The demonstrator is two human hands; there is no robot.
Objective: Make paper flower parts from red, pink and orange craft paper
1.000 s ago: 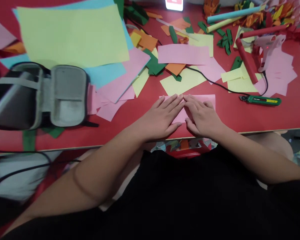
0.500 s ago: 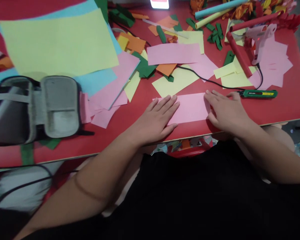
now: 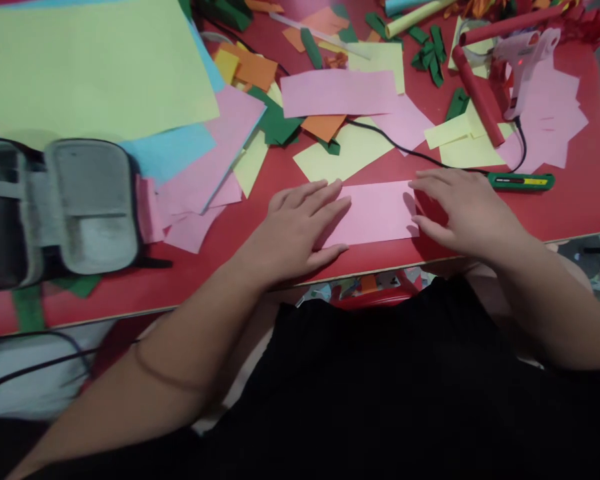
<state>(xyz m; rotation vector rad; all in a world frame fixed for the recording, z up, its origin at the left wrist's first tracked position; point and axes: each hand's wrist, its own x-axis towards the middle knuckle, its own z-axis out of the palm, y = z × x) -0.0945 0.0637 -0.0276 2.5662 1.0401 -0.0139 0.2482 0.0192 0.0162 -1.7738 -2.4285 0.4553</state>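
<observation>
A strip of pink paper (image 3: 377, 212) lies flat near the front edge of the red table. My left hand (image 3: 303, 220) rests over its left end, fingers apart and stretched out. At the strip's right end is my right hand (image 3: 460, 210), with thumb and fingers spread and their tips by the paper's edge. A green utility knife (image 3: 523, 182) lies just beyond my right hand. Behind the strip are a sheet of yellow paper (image 3: 345, 150) and another pink strip (image 3: 337, 93).
An open grey zip case (image 3: 95, 207) stands at the left beside large yellow sheets (image 3: 95, 73). A pink glue gun (image 3: 520, 73) stands at the back right, its black cord (image 3: 405, 152) running across the table. Red paper tubes (image 3: 480, 93) and green scraps (image 3: 430, 57) lie nearby.
My right hand has shifted slightly right, its fingers more off the strip. My left hand has moved a little left and its fingers are more curved. The camera view has shifted slightly.
</observation>
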